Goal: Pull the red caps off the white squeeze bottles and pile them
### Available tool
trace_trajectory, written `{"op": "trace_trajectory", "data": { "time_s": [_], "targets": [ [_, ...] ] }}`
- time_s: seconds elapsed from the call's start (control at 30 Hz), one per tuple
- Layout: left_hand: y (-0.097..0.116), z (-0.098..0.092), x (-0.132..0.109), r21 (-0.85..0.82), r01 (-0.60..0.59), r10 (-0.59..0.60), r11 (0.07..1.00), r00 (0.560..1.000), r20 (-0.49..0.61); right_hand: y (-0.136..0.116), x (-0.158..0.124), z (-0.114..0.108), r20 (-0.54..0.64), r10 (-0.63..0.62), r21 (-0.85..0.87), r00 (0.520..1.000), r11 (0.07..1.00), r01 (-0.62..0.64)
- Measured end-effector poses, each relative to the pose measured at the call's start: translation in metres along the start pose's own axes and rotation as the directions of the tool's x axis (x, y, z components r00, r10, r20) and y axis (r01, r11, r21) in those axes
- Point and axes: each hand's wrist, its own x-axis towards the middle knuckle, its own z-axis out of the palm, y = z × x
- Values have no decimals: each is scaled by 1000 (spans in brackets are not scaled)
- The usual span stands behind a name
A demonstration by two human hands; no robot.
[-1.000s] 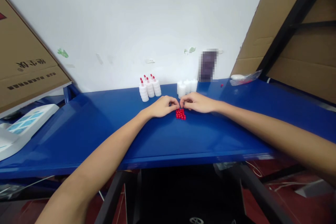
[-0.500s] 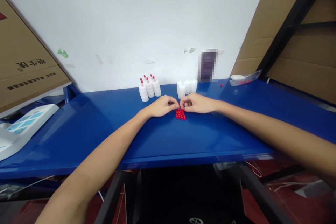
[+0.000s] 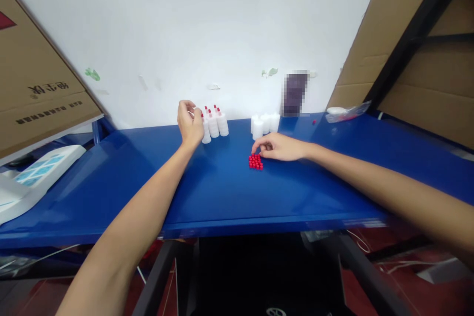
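My left hand [image 3: 190,123] is raised at the left side of a cluster of white squeeze bottles [image 3: 214,126] with red-tipped nozzles. Its fingers are curled in toward the thumb and hide part of the leftmost bottles; what lies between them, if anything, is hidden. My right hand [image 3: 282,147] rests low over the table, index finger stretched down to the back edge of a tight block of small red caps [image 3: 255,162]. A gap shows between that finger and the thumb, and I see nothing held there. Just behind this hand stand several white bottles without red tips [image 3: 258,128].
The blue table [image 3: 222,197] meets a white wall. A clear plastic bag [image 3: 348,112] and a single red cap [image 3: 314,122] lie at the back right. A white device with blue panels [image 3: 40,173] sits at the left, near a cardboard box [image 3: 44,69].
My left hand has left the red caps and moved up and left to the red-tipped bottles. My right hand stays by the caps, its index finger now straighter.
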Motion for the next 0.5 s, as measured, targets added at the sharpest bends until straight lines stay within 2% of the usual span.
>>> {"op": "trace_trajectory", "data": {
  "time_s": [0.17, 0.33, 0.5],
  "targets": [
    [-11, 5, 0, 36, 101, -102, 994, 994, 44, 2, 0, 0, 10, -28, 26, 1000, 999, 28],
    [-9, 5, -1, 79, 90, -102, 993, 982, 156, 2, 0, 1, 8, -8, 29, 1000, 1000, 8],
    [-7, 2, 1, 163, 71, -100, 984, 980, 173, 2, 0, 1, 10, 3, 38, 1000, 999, -3]
  ]
}}
